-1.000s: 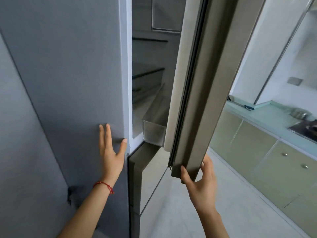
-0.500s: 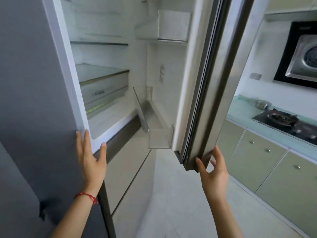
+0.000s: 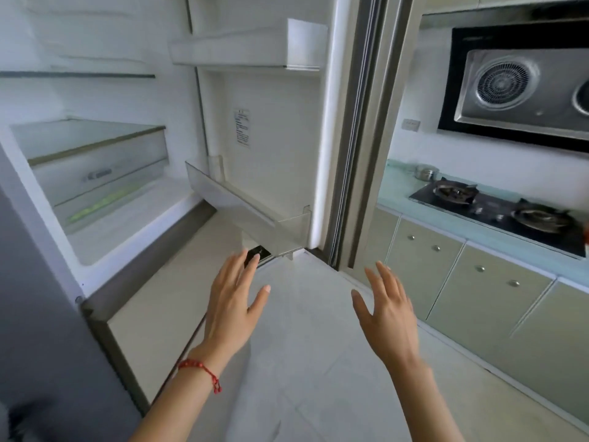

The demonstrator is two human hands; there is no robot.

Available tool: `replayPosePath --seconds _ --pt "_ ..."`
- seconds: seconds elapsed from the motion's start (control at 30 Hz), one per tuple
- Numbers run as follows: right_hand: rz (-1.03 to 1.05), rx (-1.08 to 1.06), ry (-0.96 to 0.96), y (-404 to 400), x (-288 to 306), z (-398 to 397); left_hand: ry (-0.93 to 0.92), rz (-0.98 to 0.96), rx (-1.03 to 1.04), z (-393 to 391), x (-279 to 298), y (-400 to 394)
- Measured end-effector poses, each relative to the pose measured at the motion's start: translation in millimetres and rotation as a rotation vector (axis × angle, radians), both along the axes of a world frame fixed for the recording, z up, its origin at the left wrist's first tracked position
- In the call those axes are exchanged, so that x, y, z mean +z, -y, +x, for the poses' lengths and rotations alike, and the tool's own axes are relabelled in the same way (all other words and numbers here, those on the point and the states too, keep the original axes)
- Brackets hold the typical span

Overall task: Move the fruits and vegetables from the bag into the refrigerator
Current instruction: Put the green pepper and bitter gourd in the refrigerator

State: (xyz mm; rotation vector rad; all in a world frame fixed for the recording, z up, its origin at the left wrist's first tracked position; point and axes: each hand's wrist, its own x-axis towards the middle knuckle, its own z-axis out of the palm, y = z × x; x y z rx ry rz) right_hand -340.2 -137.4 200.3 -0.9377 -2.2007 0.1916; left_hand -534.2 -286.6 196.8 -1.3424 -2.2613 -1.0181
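The refrigerator (image 3: 41,237) stands at the left with its upper door (image 3: 322,129) swung wide open to the right. Inside I see bare glass shelves (image 3: 92,135) and a clear drawer (image 3: 105,177); the door holds two bare bins (image 3: 255,218). My left hand (image 3: 234,301), a red string on its wrist, hovers with fingers spread in front of the lower fridge drawers (image 3: 178,282), touching nothing. My right hand (image 3: 387,311) floats free below the door's edge, also spread and holding nothing. No bag, fruit or vegetable is in view.
A kitchen counter (image 3: 401,189) runs along the right with a gas hob (image 3: 497,208), a small steel pot (image 3: 426,172) and pale green cabinets (image 3: 478,288) below. A range hood (image 3: 522,84) hangs above. Light floor tiles (image 3: 302,362) lie between fridge and cabinets.
The door has swung from half open to wide open. Both hands let go, the left off the fridge's side and the right off the door's bottom edge, and now hover in mid-air.
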Motion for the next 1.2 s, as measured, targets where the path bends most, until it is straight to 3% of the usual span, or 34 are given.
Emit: replayPosePath --seconds 0.13,0.47,1.2 --pt "0.071 -0.082 0.153 -13.3 -11.7 31.7 -0.034 -0.140 -0.100 24.0 -8.6 -29.0" --pt "0.077 -0.352 0.240 -12.9 -33.4 95.6 -0.112 -0.369 -0.394 58.9 -31.8 -93.7" --pt "-0.107 -0.821 0.304 1.2 -96.8 227.3 -0.196 -0.522 -0.904 187.2 -86.5 -200.1"
